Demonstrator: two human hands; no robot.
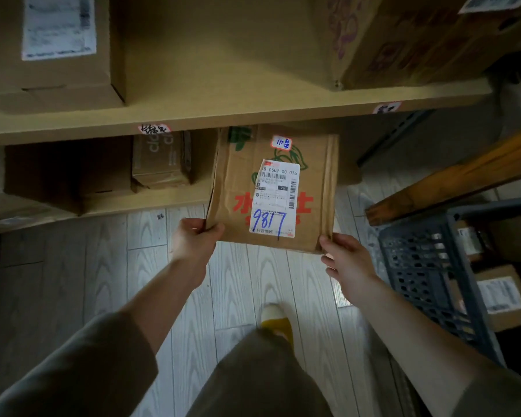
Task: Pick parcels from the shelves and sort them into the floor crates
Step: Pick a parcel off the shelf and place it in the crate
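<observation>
- The flat cardboard parcel (316,176) is held in the air before the shelves, its near edge over the wood-pattern floor (241,284). Its far edge reaches under the front lip of the upper shelf board (223,115).
- Whether that far edge rests on the lower shelf board (151,203) cannot be told.
- A white shipping label (275,197) faces up on the parcel, with "9817" handwritten in blue. A small red-bordered sticker (282,142) sits near the far edge.
- The left hand (193,239) grips the near left corner, thumb on top and fingers underneath.
- The right hand (348,260) holds the near right corner, thumb at the edge and fingers curled beneath.
- A small taped box (161,159) stands on the lower shelf, left of the parcel.
- On the upper shelf are a labelled carton (48,46) at left and a printed carton (418,34) at right.
- A dark plastic crate (418,266) stands on the floor at right, with a labelled parcel in the crate (500,296).
- A yellow slipper (277,322) shows below the hands.
</observation>
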